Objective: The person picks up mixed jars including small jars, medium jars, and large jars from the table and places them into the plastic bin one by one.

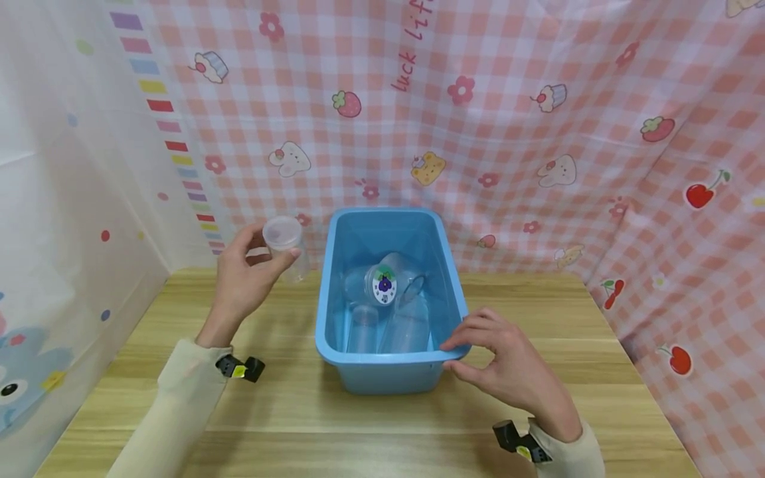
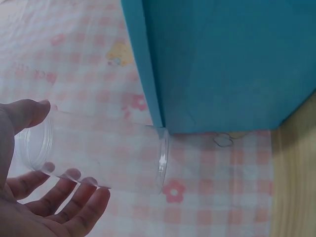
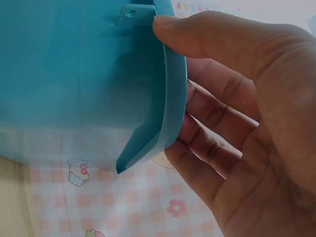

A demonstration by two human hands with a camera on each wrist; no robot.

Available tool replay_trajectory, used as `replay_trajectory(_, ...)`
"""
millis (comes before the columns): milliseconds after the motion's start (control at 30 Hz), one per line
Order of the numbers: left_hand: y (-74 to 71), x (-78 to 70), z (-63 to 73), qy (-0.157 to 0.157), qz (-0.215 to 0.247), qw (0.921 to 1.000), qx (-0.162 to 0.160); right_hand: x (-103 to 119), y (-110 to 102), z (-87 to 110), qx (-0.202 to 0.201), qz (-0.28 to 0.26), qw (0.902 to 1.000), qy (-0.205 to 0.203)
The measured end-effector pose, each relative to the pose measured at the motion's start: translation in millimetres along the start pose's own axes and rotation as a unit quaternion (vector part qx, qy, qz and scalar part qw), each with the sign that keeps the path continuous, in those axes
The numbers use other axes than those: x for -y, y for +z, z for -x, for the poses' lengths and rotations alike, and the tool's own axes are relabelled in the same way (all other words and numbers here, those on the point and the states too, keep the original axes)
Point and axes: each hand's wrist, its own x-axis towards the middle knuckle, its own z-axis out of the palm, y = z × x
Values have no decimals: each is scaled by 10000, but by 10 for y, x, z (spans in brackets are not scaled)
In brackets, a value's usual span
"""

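My left hand [image 1: 244, 282] holds a clear plastic jar [image 1: 294, 264] above the table, left of a blue plastic bin [image 1: 388, 378]. Thumb and fingers curl round the jar's lid end; in the left wrist view the see-through jar [image 2: 106, 150] lies sideways beside the bin's wall [image 2: 222, 64]. At the bin's near right corner, my right hand [image 1: 508, 358] pinches the rim. The right wrist view has the thumb on the rim's underside and fingers against its outer edge [image 3: 175, 94]. Several clear containers lie inside the bin, one with a flower label [image 1: 384, 284].
The bin stands on a wood-grain table [image 1: 287, 405]. A pink checked cloth [image 1: 382, 133] hangs close behind it and along the right side. White patterned cloth [image 1: 66, 199] hangs on the left. Small camera units [image 1: 239, 367] sit on both wrists.
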Motion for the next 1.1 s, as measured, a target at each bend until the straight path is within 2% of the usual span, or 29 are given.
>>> replay_trajectory(433,42,-242,70,672,255,9971,252,-1,6,5,122,11,9997,199)
replay_trajectory(833,77,-414,135,952,212,9942,447,4,-2,-2,128,46,9997,223)
replay_trajectory(1100,140,-533,199,1051,353,9904,827,0,-3,-5,124,27,9997,204)
